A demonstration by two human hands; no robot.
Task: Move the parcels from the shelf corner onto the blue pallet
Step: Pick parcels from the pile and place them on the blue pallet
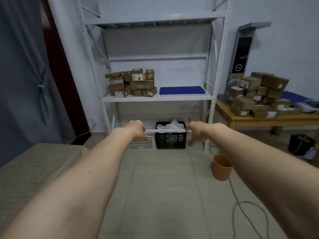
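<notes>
Several brown cardboard parcels (133, 83) are stacked in the left corner of a white shelf board (183, 97). A flat blue pallet (182, 90) lies on the same board just right of them, with nothing on it. Both my arms stretch forward at a distance from the rack. My left hand (138, 131) and my right hand (198, 133) hang in the air below shelf level, fingers loosely curled downward, holding nothing.
A white metal rack (219, 66) holds the shelf. A black crate (170, 138) and a white crate (142, 144) stand on the floor under it. An orange pot (221, 168) and a cable (241, 204) lie at the right. A wooden table (269, 119) carries more parcels.
</notes>
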